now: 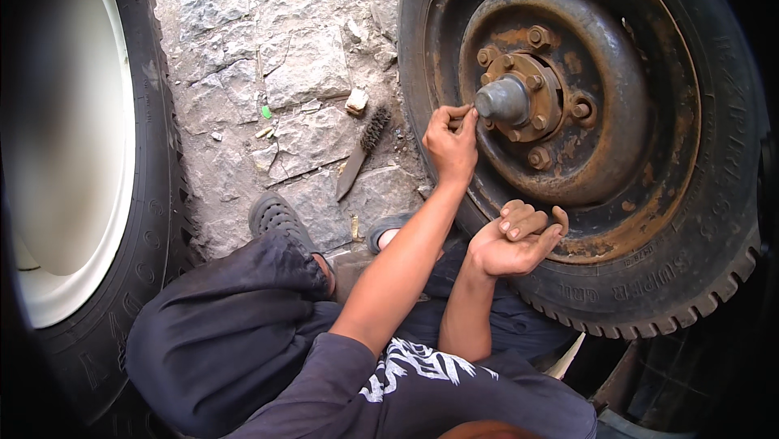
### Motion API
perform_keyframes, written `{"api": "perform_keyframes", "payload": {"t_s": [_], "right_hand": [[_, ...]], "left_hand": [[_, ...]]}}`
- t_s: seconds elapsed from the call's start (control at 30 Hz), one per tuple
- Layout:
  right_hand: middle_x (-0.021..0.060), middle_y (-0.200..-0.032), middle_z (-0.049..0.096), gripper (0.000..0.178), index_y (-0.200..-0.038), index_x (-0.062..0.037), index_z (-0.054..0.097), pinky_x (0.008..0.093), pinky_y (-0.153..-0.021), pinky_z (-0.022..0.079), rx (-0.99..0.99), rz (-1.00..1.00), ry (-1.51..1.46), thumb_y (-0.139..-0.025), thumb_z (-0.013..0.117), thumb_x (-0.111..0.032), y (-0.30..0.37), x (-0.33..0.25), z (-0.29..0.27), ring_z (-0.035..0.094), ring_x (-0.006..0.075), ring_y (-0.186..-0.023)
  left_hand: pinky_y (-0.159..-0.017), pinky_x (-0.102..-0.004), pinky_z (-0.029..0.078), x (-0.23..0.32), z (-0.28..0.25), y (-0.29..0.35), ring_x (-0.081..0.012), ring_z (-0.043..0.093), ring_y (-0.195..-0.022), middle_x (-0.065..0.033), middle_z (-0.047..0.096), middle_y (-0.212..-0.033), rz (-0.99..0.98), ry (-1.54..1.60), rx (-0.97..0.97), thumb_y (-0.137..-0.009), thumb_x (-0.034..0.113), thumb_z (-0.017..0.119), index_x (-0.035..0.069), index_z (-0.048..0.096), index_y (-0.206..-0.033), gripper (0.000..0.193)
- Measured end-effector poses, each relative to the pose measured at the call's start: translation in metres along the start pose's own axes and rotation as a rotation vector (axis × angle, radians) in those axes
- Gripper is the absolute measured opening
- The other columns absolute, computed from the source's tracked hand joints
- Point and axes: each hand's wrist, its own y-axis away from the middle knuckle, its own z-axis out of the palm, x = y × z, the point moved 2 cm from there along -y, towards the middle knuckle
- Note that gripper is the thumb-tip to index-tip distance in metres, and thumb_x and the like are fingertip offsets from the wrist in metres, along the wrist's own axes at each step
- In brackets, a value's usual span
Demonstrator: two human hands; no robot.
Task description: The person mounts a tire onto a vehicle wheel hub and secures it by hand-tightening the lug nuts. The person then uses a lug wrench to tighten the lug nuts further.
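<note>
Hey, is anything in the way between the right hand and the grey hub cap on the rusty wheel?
Nothing visible blocks the right hand from the grey hub cap above it. The left hand is at the cap's left side, beside that path.

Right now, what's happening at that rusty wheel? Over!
Left hand pinched beside grey hub cap, contact unclear. Right hand palm up, loosely curled. Wire brush aside, on stones.
</note>
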Motion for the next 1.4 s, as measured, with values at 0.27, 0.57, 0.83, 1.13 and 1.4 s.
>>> {"api": "perform_keyframes", "payload": {"t_s": [0.27, 0.57, 0.83, 1.13, 1.4], "right_hand": [[-0.0014, -0.054, 0.043, 0.033, -0.124, 0.0016, 0.052, 0.0293, -0.054, 0.042, 0.009, -0.111, 0.069, -0.116, 0.039, -0.027, -0.015, -0.012, -0.009, 0.035, 0.0113, -0.045], [-0.0017, -0.051, 0.041, 0.034, -0.122, 0.0035, 0.053, 0.0320, -0.065, 0.045, 0.130, -0.122, 0.187, -0.115, 0.040, -0.027, -0.018, -0.007, -0.001, 0.031, 0.0099, -0.047], [-0.0028, -0.050, 0.039, 0.032, -0.122, 0.0044, 0.054, 0.0335, -0.074, 0.050, 0.133, -0.139, 0.226, -0.115, 0.039, -0.024, -0.017, -0.006, -0.001, 0.031, 0.0097, -0.047], [-0.0026, -0.049, 0.038, 0.029, -0.116, 0.0022, 0.055, 0.0347, -0.075, 0.051, 0.139, -0.141, 0.238, -0.113, 0.041, -0.023, -0.017, -0.002, -0.002, 0.034, 0.0102, -0.048], [-0.0026, -0.049, 0.036, 0.026, -0.110, -0.0009, 0.056, 0.0354, -0.076, 0.050, 0.085, -0.125, 0.193, -0.113, 0.040, -0.022, -0.017, -0.006, -0.008, 0.035, 0.0107, -0.048]], "left_hand": [[-0.071, -0.0359, 0.057, 0.040, 0.024, -0.082, -0.0223, 0.075, -0.077, -0.0116, 0.076, -0.087, 0.470, -0.094, 0.063, -0.085, 0.009, 0.090, 0.001, 0.076, -0.091, 0.017], [-0.070, -0.0384, 0.058, 0.011, 0.002, -0.029, -0.0262, 0.073, -0.074, -0.0138, 0.075, -0.088, 0.184, -0.033, -0.002, -0.086, 0.006, 0.087, 0.000, 0.073, -0.088, 0.016], [-0.067, -0.0361, 0.057, 0.043, 0.017, -0.093, -0.0216, 0.074, -0.073, -0.0127, 0.075, -0.085, 0.490, -0.128, -0.013, -0.086, 0.007, 0.089, 0.000, 0.074, -0.087, 0.016], [-0.069, -0.0385, 0.057, 0.015, -0.002, -0.025, -0.0269, 0.073, -0.073, -0.0153, 0.074, -0.087, 0.134, -0.060, -0.062, -0.088, 0.007, 0.087, -0.001, 0.070, -0.087, 0.018], [-0.076, -0.0416, 0.056, 0.051, 0.030, -0.091, -0.0303, 0.072, -0.080, -0.0119, 0.072, -0.086, 0.378, -0.040, 0.034, -0.086, 0.009, 0.088, 0.002, 0.072, -0.087, 0.017]]}}
